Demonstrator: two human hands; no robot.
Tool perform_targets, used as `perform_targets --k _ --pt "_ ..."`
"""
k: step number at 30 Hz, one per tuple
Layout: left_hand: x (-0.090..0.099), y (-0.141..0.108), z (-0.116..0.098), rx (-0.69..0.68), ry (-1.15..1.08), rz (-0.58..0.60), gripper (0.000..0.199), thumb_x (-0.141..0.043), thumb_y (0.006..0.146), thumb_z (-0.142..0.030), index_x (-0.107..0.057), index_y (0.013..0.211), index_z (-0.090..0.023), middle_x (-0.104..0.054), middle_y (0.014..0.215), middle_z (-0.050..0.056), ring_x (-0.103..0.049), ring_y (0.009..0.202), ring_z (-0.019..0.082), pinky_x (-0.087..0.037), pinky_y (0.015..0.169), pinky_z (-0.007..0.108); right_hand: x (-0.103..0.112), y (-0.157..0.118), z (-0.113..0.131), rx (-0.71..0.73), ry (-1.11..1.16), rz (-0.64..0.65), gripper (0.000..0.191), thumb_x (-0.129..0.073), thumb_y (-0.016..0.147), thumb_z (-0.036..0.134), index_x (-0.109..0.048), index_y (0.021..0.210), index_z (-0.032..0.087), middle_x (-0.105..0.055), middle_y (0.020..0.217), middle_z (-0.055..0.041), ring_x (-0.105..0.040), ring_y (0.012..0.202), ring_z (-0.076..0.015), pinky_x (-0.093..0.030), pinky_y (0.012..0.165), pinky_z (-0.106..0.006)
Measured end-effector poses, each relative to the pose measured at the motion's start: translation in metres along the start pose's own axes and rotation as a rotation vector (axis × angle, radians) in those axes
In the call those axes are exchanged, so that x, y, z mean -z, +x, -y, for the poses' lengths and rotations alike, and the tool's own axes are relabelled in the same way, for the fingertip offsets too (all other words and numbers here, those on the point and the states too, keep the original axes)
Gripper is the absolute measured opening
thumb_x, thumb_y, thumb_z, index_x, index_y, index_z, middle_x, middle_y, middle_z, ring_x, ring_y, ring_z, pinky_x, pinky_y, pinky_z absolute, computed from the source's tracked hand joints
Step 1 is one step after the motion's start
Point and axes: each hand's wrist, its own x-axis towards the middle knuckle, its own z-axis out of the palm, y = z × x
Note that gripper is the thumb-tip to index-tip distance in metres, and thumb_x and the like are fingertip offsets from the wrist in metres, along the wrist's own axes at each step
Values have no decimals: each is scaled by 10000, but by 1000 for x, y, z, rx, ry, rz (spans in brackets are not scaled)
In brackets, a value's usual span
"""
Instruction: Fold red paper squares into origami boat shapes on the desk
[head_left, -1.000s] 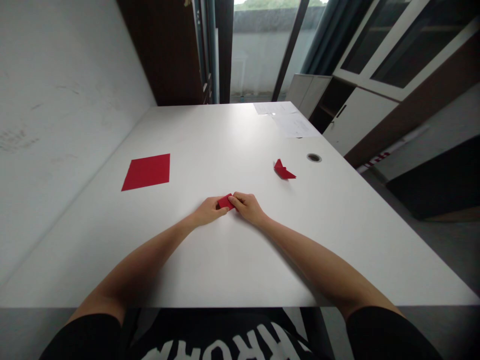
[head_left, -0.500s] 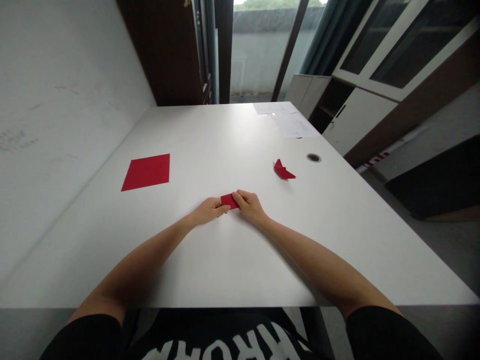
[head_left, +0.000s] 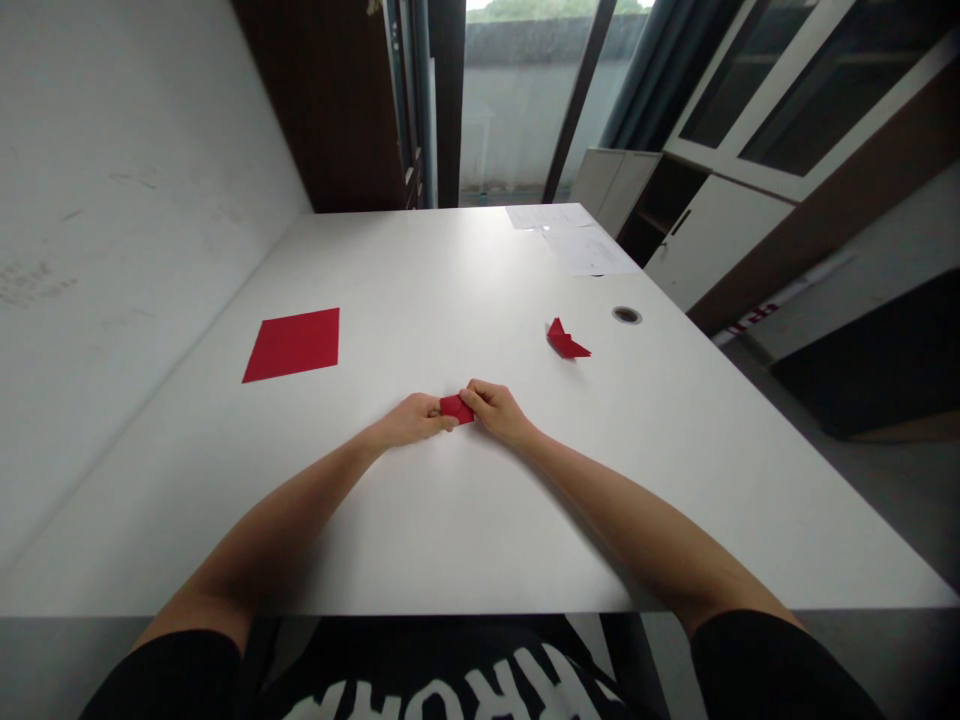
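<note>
Between my two hands is a small folded piece of red paper (head_left: 457, 409), held just above or against the white table. My left hand (head_left: 417, 419) pinches its left end, thumb in front and fingers behind. On the other side, my right hand (head_left: 495, 408) grips the upper right corner between thumb and fingers. Further back to the right lies a folded red paper boat (head_left: 568, 343). A flat red sheet of paper (head_left: 294, 345) rests on the left of the table.
The white table (head_left: 450, 540) meets a wall (head_left: 135, 200) on the left. White printed sheets (head_left: 589, 250) lie at its far right, with a round cable hole (head_left: 627, 315) near the right edge. Cabinets (head_left: 727, 235) stand beyond that side.
The folded red paper has tilted slightly and shifted a little left. My right thumb and fingers have moved slightly left along its upper edge. The flat sheet and the boat stay where they were.
</note>
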Motion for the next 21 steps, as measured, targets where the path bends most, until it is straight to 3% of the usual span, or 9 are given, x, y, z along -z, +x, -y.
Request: perform_targets --k 6,12,17,21 --pt "-1 2 0 -75 -125 31 387 -570 921 -501 -628 786 -143 -628 644 5 -529 596 110 -403 621 239 4 1 0 12 -30 -31 471 -479 973 585 -438 687 213 -371 623 52 -332 603 -116 -271 571 -271" --pt "0 2 3 -90 -111 19 367 -553 937 -495 -620 851 -144 -571 607 -28 -454 543 97 -335 559 231 1 2 -1 -22 13 -54 526 -478 953 645 -366 662 221 -332 627 52 -311 600 -114 -254 563 -271" --pt "0 1 2 -88 -79 23 360 -540 941 -486 -603 816 -154 -551 604 -33 -436 544 96 -324 559 235 1 3 -1 -35 53 -13 500 -497 944 636 -425 682 216 -359 631 49 -324 602 -116 -267 561 -266" --pt "0 2 -1 -76 -56 -85 391 -547 930 -507 -563 740 -166 -553 632 -27 -453 571 98 -340 569 231 3 2 -1 -22 18 10 485 -503 941 620 -457 685 211 -387 631 43 -340 619 -120 -287 569 -263"
